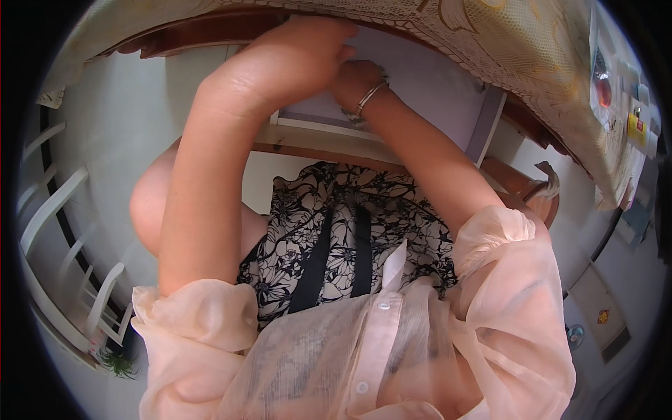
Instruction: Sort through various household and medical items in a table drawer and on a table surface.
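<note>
Both hands reach forward over a drawer (436, 79) with a pale lilac inside, pulled out below the table edge. My left hand (320, 50) is at the drawer's back left part, its fingertips partly cut off from sight by the tablecloth edge and its own wrist. Close against it, my right hand (357, 81) is bent inward, with a silver bangle (370, 97) on the wrist. Something greenish and grey (357, 119) shows beside the bangle; what it is cannot be told. Whether either hand holds anything is hidden.
A lace-patterned tablecloth (504, 47) hangs over the wooden table. Small bottles and packets (638, 123) stand on it at the right. A round brown container (543, 197) is below, right of the drawer. White railings (55, 205) and a green plant (118, 362) are at the left.
</note>
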{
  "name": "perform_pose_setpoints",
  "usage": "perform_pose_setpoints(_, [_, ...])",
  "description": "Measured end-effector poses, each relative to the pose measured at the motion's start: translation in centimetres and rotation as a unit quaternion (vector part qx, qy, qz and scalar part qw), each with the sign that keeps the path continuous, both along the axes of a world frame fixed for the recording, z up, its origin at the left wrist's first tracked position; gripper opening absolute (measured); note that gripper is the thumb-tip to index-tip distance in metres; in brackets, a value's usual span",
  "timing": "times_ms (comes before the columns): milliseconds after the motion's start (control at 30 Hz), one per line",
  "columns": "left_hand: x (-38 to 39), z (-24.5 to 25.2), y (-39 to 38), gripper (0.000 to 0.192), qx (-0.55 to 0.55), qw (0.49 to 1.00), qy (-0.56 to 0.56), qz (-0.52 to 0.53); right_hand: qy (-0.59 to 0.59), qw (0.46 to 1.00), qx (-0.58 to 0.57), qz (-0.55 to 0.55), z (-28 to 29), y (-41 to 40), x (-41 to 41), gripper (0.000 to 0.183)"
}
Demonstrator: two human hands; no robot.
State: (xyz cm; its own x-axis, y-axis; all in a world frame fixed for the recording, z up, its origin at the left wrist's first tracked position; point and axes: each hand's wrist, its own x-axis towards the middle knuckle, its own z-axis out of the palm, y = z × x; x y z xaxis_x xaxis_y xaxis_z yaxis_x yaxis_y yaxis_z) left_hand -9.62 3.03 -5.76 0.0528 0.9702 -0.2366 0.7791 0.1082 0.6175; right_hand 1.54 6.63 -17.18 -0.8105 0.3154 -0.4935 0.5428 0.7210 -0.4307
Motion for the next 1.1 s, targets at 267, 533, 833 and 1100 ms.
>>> perform_pose_setpoints(267, [-0.6,-0.5,-0.2,0.023,0.015,0.999,-0.025,0.024,-0.023,0.999,-0.025,0.041,0.2,-2.0,-1.7,0.020])
perform_pose_setpoints(533, [-0.3,0.6,0.2,0.027,-0.066,0.996,-0.036,0.043,-0.037,0.996,0.076,-0.032,1.4,6.6,7.5,0.034])
perform_pose_setpoints(833, [-0.3,0.5,-0.3,0.027,-0.049,0.996,-0.046,0.062,-0.061,0.950,0.043,-0.304,-4.1,3.4,7.7,0.041])
perform_pose_setpoints(1100, [-0.4,0.1,-0.6,0.028,-0.030,0.986,-0.134,0.091,0.002,0.964,-0.045,-0.262,-0.7,5.6,7.5,0.045])
